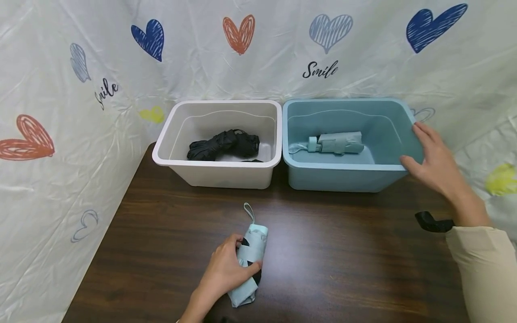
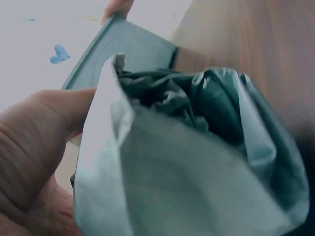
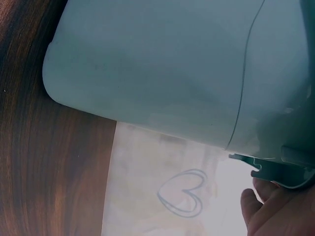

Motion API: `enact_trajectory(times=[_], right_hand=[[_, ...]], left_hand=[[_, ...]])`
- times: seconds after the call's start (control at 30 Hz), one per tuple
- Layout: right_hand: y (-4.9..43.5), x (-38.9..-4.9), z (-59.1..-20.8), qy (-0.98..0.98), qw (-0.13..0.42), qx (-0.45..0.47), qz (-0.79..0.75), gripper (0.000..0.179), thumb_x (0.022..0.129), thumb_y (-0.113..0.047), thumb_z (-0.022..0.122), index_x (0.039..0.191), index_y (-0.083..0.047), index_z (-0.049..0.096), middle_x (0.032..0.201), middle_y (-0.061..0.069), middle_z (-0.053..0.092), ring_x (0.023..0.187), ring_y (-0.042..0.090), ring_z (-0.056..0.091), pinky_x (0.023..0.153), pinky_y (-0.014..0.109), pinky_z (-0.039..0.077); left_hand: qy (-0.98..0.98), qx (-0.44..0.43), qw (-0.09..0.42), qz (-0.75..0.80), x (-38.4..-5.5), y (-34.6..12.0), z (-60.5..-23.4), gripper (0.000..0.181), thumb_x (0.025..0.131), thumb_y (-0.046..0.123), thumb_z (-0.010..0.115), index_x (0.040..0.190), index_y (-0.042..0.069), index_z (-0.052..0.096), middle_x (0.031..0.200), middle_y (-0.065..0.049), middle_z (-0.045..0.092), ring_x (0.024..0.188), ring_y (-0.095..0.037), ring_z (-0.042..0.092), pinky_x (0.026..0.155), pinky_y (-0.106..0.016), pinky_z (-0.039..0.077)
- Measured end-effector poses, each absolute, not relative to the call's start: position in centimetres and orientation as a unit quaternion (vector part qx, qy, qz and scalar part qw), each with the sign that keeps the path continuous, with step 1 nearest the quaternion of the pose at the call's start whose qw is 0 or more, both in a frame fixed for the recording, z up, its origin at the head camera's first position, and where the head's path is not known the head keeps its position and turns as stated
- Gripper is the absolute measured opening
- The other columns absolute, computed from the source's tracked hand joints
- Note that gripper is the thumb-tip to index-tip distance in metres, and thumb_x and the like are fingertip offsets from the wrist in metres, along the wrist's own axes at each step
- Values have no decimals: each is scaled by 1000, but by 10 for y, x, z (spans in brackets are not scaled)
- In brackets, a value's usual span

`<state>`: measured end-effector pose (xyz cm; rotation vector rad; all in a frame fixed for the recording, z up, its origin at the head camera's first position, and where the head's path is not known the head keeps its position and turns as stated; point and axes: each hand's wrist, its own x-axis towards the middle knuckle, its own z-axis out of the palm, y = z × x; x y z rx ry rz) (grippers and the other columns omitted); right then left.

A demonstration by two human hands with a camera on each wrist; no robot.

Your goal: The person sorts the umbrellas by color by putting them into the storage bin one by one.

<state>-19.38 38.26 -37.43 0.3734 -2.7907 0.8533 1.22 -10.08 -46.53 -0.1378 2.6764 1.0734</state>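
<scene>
A folded light-blue umbrella [image 1: 257,242] with a wrist loop lies over the brown table in the head view. My left hand [image 1: 227,269] grips it round the middle, thumb on the right side and fingers on the left. The left wrist view looks onto its bunched fabric end [image 2: 187,167]. At the right, my right hand [image 1: 438,163] holds the front right corner of a blue bin [image 1: 335,179]; in the right wrist view its fingers [image 3: 252,202] curl at the rim. Inside that bin lies another light-blue folded umbrella [image 1: 342,142].
Left of the blue bin stands a white bin [image 1: 226,175] with black folded umbrellas [image 1: 242,144] in it. Both bins sit side by side at the back of the table [image 1: 343,260], against a white sheet [image 1: 274,45] printed with hearts.
</scene>
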Motion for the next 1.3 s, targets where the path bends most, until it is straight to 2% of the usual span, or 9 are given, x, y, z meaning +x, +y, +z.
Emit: enact_trajectory(times=[0.43,0.77,1.0,1.3], right_hand=[[380,-192,-375,-942,97,131,293,83,94,-23,56,165,5,23,173,29,20,157,57,20,127,74,16],[383,-194,-375,-942,103,135,289,83,94,-24,56,165,6,24,172,31,22,156,58,22,126,75,17],[388,-191,-375,-945,103,129,283,83,94,-24,56,165,6,24,172,31,21,155,60,23,126,74,18],[385,-193,-373,-949,83,123,279,84,97,-28,55,167,1,20,175,26,17,156,58,21,121,79,19]], left_hand=[[899,-38,135,416,12,-112,-458,78,76,44,89,138,8,59,128,-14,69,108,-25,66,85,-41,56],[886,-37,140,441,7,-125,-450,77,76,38,90,139,6,59,124,-11,67,99,-16,62,81,-32,52],[888,-40,144,436,-1,-130,-443,79,77,36,91,141,6,58,127,-10,67,104,-19,63,84,-35,53],[879,-19,159,450,-10,-133,-423,76,76,38,92,139,11,60,128,-8,67,106,-18,61,82,-34,53]])
